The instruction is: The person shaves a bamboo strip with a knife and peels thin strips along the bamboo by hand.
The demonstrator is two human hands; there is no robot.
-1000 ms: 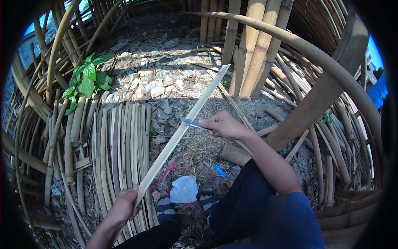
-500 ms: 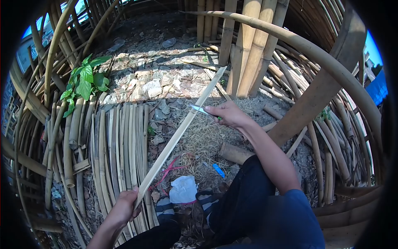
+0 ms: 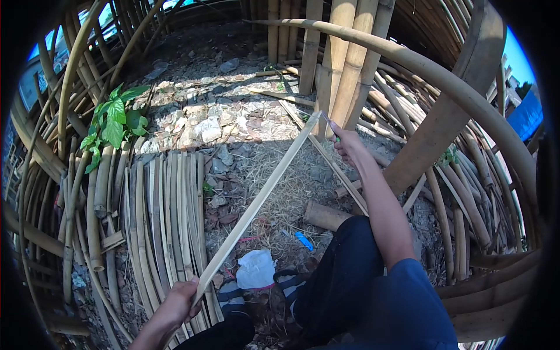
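A long, pale bamboo strip (image 3: 256,201) slants from lower left to upper right. My left hand (image 3: 179,303) is closed round its lower end. Near the strip's far tip, my right hand (image 3: 348,144) is closed on a small knife (image 3: 328,119) with a bit of green at the handle. The blade lies at or just beside the tip; whether it touches cannot be made out. Under and left of my left hand lies a row of split bamboo strips (image 3: 169,216).
Upright bamboo poles (image 3: 344,64) stand ahead, and a curved pole (image 3: 408,58) arches across the right. A green plant (image 3: 115,119) grows at left. On the ground are a white sheet (image 3: 255,269), a blue scrap (image 3: 304,240) and a short bamboo piece (image 3: 325,216).
My right hand and the knife have moved up and right along the strip to its far tip. My left hand still holds the lower end. The view has shifted slightly.
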